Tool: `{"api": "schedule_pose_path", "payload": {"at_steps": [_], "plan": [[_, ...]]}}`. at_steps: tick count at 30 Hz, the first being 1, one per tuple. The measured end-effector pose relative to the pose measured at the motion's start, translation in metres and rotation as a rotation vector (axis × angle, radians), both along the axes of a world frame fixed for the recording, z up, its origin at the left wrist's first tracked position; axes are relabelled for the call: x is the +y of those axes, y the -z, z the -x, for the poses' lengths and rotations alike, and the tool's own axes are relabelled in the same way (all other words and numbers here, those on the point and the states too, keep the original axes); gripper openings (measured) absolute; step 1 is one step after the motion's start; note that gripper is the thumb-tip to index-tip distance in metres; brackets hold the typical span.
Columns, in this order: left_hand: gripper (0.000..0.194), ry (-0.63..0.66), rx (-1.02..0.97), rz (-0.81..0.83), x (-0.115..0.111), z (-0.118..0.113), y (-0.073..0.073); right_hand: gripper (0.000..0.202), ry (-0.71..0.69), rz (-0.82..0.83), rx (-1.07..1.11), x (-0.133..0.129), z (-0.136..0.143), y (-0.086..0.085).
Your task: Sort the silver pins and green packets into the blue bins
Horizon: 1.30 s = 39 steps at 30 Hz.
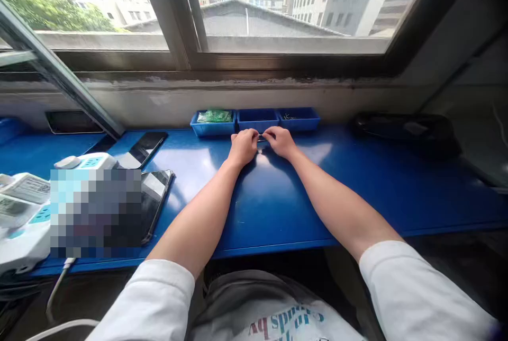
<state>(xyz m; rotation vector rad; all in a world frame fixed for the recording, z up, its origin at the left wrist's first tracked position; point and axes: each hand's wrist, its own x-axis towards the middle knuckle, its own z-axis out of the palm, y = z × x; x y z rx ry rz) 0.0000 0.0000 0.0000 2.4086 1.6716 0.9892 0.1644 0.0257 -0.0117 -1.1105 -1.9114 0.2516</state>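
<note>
One wide window [170, 18] backs the scene, probably lending daylight to the blue table [278, 208] before it; a white power strip [24, 248] sits near left and a dark case [405, 129] far right, which likely leaves the arms room; three blue bins [257, 123] stand in a row along the far side, seemingly for easy reach; a black phone [148, 146] lies to their left; the left hand [243, 147] and right hand [280, 142] meet just on the near side of the middle bin, each closed in a pinch; a green plastic packet [216, 116] lies in the left bin; between the fingertips is one small slim piece [260, 138], gripped from both sides, apparently to steady it, and too small to identify.
</note>
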Motion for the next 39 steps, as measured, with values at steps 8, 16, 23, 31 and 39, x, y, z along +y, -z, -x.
{"api": "schedule_pose_path", "payload": {"at_steps": [8,16,23,31,39], "plan": [[0.027,-0.050,0.020,0.079,0.000,-0.001,-0.002,0.018,-0.148,0.245,0.430,-0.006,-0.001,-0.010],[0.028,-0.030,0.005,0.090,-0.001,0.000,-0.002,0.016,-0.186,0.382,0.552,-0.012,-0.003,-0.016],[0.037,-0.133,0.006,0.077,-0.001,0.000,-0.001,0.025,0.011,0.181,0.454,-0.009,-0.004,-0.012],[0.040,-0.122,0.079,0.136,0.000,0.001,0.001,0.050,0.459,-0.051,0.110,-0.001,-0.020,-0.013],[0.043,-0.089,0.132,0.193,-0.003,0.000,-0.001,0.062,0.598,0.073,0.009,0.001,-0.024,-0.011]]}}
